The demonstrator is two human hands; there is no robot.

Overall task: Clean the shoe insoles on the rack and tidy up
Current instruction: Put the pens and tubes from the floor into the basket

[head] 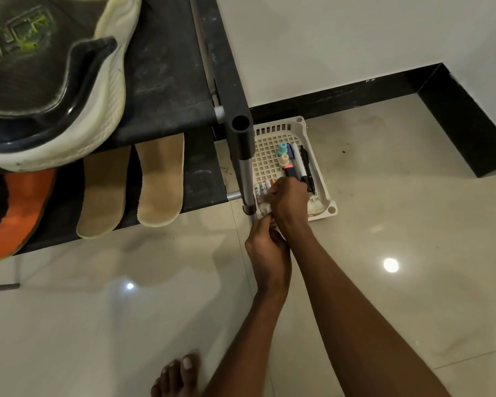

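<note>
Two tan insoles (103, 193) (161, 179) lie side by side on the lower shelf of the black shoe rack (206, 179), their toes hanging over its front edge. To the right, on the floor, stands a white plastic basket (272, 138). My right hand (288, 200) reaches into its near left corner, fingers pinched on a small white item (265, 209) next to a row of batteries (262, 188). My left hand (267, 245) is just below it, fingers curled against the basket's rim and my right wrist. What it holds is hidden.
Pens, markers (298, 164) and small caps lie in the basket. A worn sneaker (55, 81) rests sole-up on the top shelf, and an orange insole (15, 216) lies at the lower left. The rack's corner post (242, 144) stands against the basket. My bare foot (175, 376) is on the glossy tile floor.
</note>
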